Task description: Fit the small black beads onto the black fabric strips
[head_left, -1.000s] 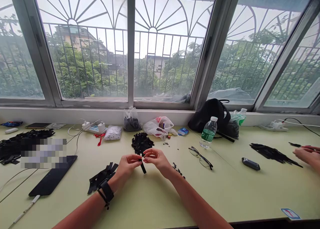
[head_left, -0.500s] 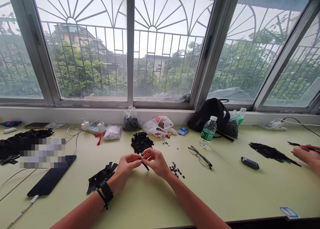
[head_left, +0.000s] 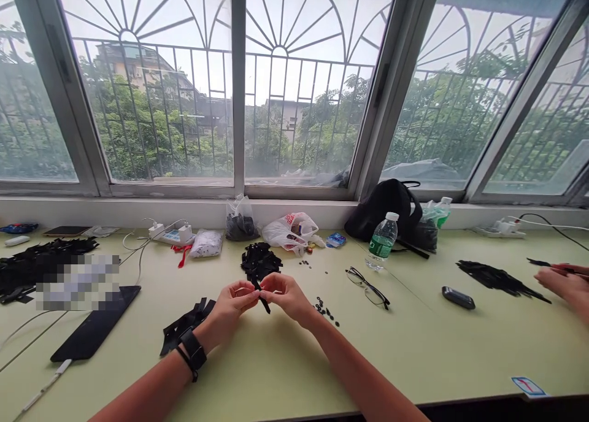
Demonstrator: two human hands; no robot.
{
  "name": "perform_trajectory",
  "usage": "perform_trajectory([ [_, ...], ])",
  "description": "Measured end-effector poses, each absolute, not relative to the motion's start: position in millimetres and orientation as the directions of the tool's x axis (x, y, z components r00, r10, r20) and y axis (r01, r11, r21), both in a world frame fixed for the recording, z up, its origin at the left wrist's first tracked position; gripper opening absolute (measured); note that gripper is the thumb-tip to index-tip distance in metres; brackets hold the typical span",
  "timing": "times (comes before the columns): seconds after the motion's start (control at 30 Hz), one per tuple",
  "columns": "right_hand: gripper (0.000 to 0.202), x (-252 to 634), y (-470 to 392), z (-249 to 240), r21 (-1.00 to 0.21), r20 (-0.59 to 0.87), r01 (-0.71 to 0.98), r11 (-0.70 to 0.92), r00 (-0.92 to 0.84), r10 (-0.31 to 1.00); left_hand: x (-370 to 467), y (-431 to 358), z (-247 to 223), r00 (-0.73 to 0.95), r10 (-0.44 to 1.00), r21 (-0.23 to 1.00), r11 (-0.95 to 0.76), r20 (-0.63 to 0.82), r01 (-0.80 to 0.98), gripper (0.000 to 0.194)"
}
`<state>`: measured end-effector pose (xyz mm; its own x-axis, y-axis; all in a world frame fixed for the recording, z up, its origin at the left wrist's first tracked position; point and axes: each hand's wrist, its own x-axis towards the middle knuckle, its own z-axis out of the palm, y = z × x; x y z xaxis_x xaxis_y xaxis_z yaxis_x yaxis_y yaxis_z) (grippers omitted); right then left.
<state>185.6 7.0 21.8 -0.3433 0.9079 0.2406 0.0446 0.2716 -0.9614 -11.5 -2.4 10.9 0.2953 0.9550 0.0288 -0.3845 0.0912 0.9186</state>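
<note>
My left hand (head_left: 230, 308) and my right hand (head_left: 288, 294) meet above the green table (head_left: 285, 360), fingertips pinched on one small black strip (head_left: 263, 302) that hangs slanted between them. A black band is on my left wrist. A loose pile of black strips (head_left: 260, 259) lies just beyond my hands. Another stack of black strips (head_left: 184, 324) rests left of my left hand. Small black beads (head_left: 326, 310) are scattered right of my right hand.
Glasses (head_left: 368, 287), a water bottle (head_left: 381, 241), a black bag (head_left: 386, 210), plastic bags (head_left: 289, 229) and a charger (head_left: 172, 233) line the back. A dark tablet (head_left: 94, 330) lies left. Another person's hand (head_left: 561, 284) works at far right beside black strips (head_left: 497, 276).
The strip hung straight down between my fingers a second ago; it has been turned and now slants. My hands stay together. The view has shifted slightly.
</note>
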Motion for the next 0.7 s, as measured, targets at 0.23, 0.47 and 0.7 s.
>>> perform_trajectory([
  [0.23, 0.042, 186.3, 1.2, 30.8, -0.964, 0.252, -0.017, 0.266, -0.386, 0.887, -12.8, -8.2, 19.6, 0.352, 0.933, 0.917, 0.078, 0.071, -0.392, 0.031],
  [0.47, 0.043, 185.2, 1.8, 27.8, -0.971, 0.221, -0.010, 0.240, -0.425, 0.878, -10.7, -8.5, 18.4, 0.348, 0.928, 0.922, 0.016, 0.130, -0.387, 0.037],
  [0.7, 0.033, 185.1, 9.6, 13.0, -0.947, 0.271, 0.065, 0.315, -0.362, 0.892, -7.2, -5.2, 9.2, 0.275, 0.949, 0.957, -0.077, 0.156, -0.280, 0.038],
])
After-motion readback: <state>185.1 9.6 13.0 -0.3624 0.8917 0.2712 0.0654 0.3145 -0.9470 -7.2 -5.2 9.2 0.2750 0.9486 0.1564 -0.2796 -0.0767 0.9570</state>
